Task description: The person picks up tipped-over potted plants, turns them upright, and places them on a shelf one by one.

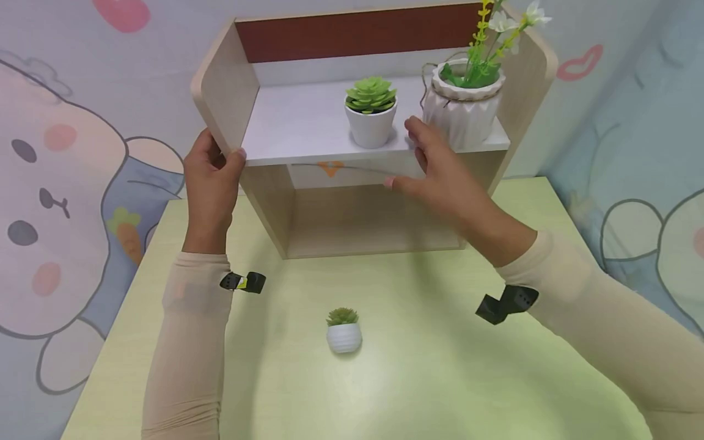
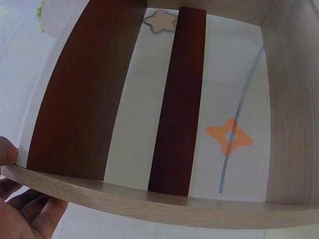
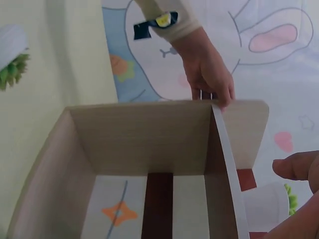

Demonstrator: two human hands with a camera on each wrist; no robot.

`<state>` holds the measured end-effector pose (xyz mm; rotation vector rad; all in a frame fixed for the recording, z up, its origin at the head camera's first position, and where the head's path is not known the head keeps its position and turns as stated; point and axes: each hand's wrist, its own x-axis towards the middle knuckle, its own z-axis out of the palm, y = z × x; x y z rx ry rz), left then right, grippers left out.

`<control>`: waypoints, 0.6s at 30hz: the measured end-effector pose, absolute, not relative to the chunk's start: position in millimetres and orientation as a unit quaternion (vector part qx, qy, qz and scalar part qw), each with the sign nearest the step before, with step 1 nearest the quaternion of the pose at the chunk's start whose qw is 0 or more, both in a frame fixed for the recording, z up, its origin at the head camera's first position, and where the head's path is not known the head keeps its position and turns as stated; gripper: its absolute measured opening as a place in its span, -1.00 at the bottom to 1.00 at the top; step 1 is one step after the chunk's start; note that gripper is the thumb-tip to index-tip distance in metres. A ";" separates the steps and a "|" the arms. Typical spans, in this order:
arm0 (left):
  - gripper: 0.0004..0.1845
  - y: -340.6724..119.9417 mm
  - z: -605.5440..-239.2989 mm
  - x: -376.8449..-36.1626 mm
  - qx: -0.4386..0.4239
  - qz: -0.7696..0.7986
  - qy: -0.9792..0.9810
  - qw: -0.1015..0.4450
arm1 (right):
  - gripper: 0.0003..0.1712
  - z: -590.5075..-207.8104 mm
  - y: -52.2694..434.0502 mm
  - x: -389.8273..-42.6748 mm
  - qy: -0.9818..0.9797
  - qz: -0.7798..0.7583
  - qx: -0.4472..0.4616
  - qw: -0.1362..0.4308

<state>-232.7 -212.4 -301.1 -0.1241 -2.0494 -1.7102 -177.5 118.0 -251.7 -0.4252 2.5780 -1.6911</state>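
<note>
Table (image 1: 440, 379), shelf (image 1: 308, 122) (hands (image 1: 211, 177) gripping)

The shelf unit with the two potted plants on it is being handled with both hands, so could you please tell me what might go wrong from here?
1. The left hand grips the shelf unit by its side panel; if it tilts, the succulent pot and the flower vase may slide off the board.
2. The right hand is close to the vase and could knock it.
3. The small pot on the table lies below a possible fall.
</note>
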 end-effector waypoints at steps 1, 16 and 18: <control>-0.47 -212.6 -301.3 -232.5 -0.044 -0.625 -0.745 0.231 | 0.04 -255.4 118.9 -171.9 0.824 -0.546 -0.147 0.008; -0.47 -213.3 -299.9 -232.5 -0.040 -0.623 -0.749 0.223 | -0.47 -331.4 113.9 -122.6 0.805 -0.562 -0.180 0.060; -0.47 -212.4 -300.3 -232.6 -0.040 -0.623 -0.748 0.225 | -0.46 -343.2 111.8 -118.7 0.813 -0.551 -0.171 0.085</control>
